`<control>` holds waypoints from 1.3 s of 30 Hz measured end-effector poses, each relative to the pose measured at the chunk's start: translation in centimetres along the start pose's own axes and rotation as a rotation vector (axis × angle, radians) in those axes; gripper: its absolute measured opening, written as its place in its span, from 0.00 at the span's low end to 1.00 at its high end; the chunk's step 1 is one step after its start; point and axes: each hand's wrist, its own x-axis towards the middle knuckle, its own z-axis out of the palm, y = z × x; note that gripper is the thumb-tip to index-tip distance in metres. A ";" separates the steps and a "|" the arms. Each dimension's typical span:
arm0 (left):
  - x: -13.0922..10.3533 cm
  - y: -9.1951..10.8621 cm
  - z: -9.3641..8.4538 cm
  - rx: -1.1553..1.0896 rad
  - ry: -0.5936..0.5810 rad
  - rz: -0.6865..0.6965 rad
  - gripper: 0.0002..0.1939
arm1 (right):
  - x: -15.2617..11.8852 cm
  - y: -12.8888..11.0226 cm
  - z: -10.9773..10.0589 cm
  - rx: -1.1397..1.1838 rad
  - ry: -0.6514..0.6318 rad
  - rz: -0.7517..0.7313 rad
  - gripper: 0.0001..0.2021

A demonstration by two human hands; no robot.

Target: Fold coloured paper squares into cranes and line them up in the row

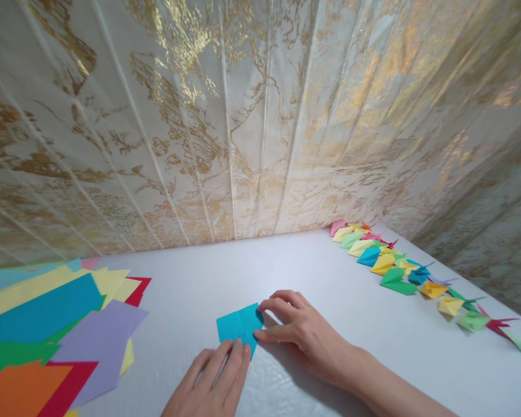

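Note:
A small folded piece of blue paper (239, 324) lies on the white table (191, 289), near the front centre. The fingertips of my left hand (217, 373) rest on its lower edge, fingers stretched out side by side. From the right, my right hand (297, 327) pinches the paper's right corner between thumb and fingers. Part of the paper's lower side is hidden under my left fingers.
Coloured paper sheets (99, 341) are spread in an overlapping pile at the left. Several folded paper figures (397, 281) run in rows along the right edge. A gold-patterned curtain (226, 127) hangs behind the table.

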 end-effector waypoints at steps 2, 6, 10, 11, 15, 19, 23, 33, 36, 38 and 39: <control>0.0 -0.1 -0.1 -0.012 -0.025 -0.011 0.18 | -0.1 0.5 -0.4 -0.055 0.019 0.019 0.17; 0.3 0.0 -0.2 -0.047 -0.036 -0.053 0.19 | -0.1 0.2 -0.3 -0.126 0.040 0.008 0.18; 0.4 -0.2 -0.1 -0.071 -0.024 -0.048 0.18 | -0.1 -0.7 0.4 -0.092 0.040 -0.046 0.19; 0.4 -0.3 -0.1 -0.069 -0.015 -0.029 0.17 | 0.0 -0.8 0.5 -0.081 0.027 -0.060 0.20; 0.3 -0.4 -0.1 -0.053 0.021 -0.003 0.15 | 0.1 -0.5 0.6 -0.125 0.029 -0.022 0.16; 0.4 -0.1 -0.2 -0.056 0.069 -0.016 0.21 | 0.1 0.0 0.5 -0.122 0.039 0.037 0.15; 1.5 -0.2 -0.4 -0.207 0.127 -0.152 0.22 | 0.1 0.0 0.8 -0.053 0.074 0.017 0.15; 1.9 -0.8 0.7 -0.590 0.003 -0.379 0.10 | 0.0 -0.3 1.4 -0.038 0.091 -0.126 0.12; 2.1 -0.8 0.8 -0.642 -0.028 -0.403 0.08 | 0.0 -0.6 1.5 -0.031 0.103 -0.119 0.11; 2.4 -0.9 0.9 -0.649 -0.053 -0.415 0.06 | 0.1 -0.6 1.6 -0.001 0.114 -0.097 0.12; 2.6 -1.0 0.9 -0.651 -0.067 -0.417 0.05 | 0.1 -0.6 1.7 0.022 0.116 -0.083 0.14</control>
